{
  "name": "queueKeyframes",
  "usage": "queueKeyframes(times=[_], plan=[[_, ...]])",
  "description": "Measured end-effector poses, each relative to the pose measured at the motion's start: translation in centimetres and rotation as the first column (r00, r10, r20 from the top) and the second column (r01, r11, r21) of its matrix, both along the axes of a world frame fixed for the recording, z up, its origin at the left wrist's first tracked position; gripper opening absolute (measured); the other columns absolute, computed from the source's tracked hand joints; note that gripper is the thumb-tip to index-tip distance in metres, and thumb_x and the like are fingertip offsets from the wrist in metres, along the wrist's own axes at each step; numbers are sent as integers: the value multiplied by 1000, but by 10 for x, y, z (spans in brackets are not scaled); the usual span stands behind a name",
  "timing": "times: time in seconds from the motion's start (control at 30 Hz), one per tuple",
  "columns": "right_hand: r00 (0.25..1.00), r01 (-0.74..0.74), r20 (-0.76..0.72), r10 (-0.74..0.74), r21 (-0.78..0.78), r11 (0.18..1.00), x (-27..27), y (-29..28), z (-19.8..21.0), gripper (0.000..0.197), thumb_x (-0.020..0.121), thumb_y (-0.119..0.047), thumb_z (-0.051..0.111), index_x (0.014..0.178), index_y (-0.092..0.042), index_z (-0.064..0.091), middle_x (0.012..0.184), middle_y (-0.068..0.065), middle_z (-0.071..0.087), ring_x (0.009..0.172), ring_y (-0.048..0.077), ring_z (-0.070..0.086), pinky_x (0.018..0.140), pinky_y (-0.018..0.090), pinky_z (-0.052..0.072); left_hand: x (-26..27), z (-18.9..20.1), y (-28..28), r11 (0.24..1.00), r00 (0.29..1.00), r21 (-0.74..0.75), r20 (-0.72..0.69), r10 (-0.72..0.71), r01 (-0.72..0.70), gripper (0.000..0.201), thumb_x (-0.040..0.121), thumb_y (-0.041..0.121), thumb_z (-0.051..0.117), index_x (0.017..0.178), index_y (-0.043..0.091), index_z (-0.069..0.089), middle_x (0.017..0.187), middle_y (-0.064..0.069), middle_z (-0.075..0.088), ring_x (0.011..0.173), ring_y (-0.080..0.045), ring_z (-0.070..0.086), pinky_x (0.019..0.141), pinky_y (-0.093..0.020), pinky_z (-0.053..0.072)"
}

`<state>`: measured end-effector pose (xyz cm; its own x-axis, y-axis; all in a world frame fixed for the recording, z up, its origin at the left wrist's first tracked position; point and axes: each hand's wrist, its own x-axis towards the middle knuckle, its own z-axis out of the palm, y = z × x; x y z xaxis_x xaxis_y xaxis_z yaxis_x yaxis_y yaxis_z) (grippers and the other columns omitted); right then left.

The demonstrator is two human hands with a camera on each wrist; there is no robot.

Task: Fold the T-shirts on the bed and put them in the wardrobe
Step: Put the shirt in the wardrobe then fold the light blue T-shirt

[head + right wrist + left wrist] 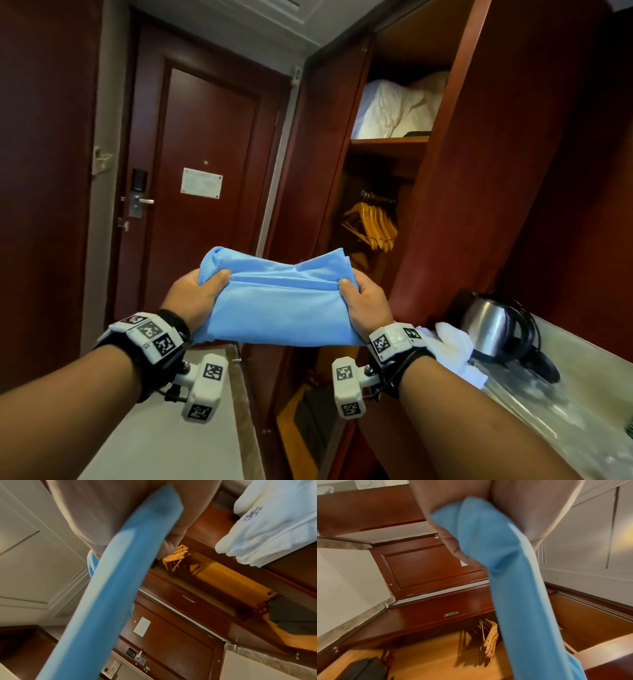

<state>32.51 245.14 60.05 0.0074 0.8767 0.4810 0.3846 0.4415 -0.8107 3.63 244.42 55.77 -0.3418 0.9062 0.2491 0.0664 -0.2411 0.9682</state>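
Left hand and right hand grasp the folded blue T-shirt, which hides their fingers; wardrobe floor cut off.

You hold a folded blue T-shirt of smooth, matt cloth. The wardrobe ahead of you is dark red wood with a polished gloss; its hangers are pale varnished wood. The kettle is brushed shiny metal with black plastic, standing on a glossy marbled surface.
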Motion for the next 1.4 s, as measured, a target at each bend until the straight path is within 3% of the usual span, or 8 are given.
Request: queueKeyframes(times=[0.2, 0.3, 0.53, 0.8, 0.93, 1.07, 1.2, 1.4], plan=[[1000, -2, 12, 1, 47, 999, -9, 129, 15, 24, 101, -13, 51, 111, -22, 71, 93, -11, 72, 76, -5, 64, 64, 12, 49, -4, 5, 129, 998, 1000, 59, 22, -8, 7, 31, 85, 47, 71, 96, 18, 70, 93, -8, 76, 91, -34, 72, 86, -54, 57], [999, -3, 44, 0, 60, 998, -14, 194, 34, 25, 100, -16, 51, 112, -27, 71, 96, -9, 74, 85, 5, 69, 69, 18, 53, -6, 18, 192, 997, 999, 73, 47, 6, -9, 36, 81, 52, 69, 97, 20, 71, 92, -7, 76, 89, -33, 73, 85, -55, 58], [998, 39, 41, -45, 138, 990, -27, 314, 52, 24, 99, -18, 53, 110, -25, 72, 95, -9, 74, 84, 4, 67, 70, 19, 51, -15, 34, 320, 991, 998, 130, 63, 19, -27, 22, 95, 38, 67, 98, 17, 70, 98, -10, 75, 94, -34, 71, 84, -49, 55], [969, 229, 51, -240, 163, 960, -11, 404, 85, 22, 101, -18, 51, 108, -23, 71, 95, -5, 73, 80, 2, 65, 68, 19, 51, 5, 67, 481, 957, 982, 221, -17, -190, 189, 33, 95, 43, 65, 111, 15, 69, 103, -5, 74, 94, -26, 69, 87, -47, 52], [924, 367, 50, -380, 176, 914, -8, 434, 112, 21, 100, -21, 51, 102, -26, 71, 94, -1, 73, 85, 16, 70, 70, 34, 57, 23, 102, 556, 907, 940, 254, -23, -342, 336, 31, 94, 46, 65, 111, 21, 70, 103, 0, 74, 96, -25, 70, 91, -50, 54], [878, 466, 4, -479, 222, 856, 2, 450, 139, 22, 101, -18, 52, 100, -31, 70, 89, -7, 73, 77, 7, 70, 60, 21, 55, 51, 143, 611, 816, 867, 329, -19, -498, 476, 29, 92, 43, 68, 114, 24, 71, 103, 2, 75, 99, -23, 70, 92, -46, 54], [786, 590, 7, -618, 289, 754, 26, 460, 169, 19, 100, -21, 54, 100, -33, 69, 92, -6, 73, 82, 13, 71, 70, 37, 59, 93, 176, 652, 719, 786, 409, 6, -618, 562, 30, 89, 46, 71, 110, 25, 72, 106, 0, 76, 100, -24, 72, 95, -52, 54], [680, 658, 1, -733, 440, 611, 69, 467, 230, 16, 95, -18, 59, 101, -28, 70, 95, -5, 74, 86, 16, 71, 78, 40, 60, 160, 228, 675, 603, 650, 512, 109, -752, 612, 16, 96, 35, 66, 103, 21, 72, 96, -1, 77, 85, -19, 74, 74, -35, 56]])
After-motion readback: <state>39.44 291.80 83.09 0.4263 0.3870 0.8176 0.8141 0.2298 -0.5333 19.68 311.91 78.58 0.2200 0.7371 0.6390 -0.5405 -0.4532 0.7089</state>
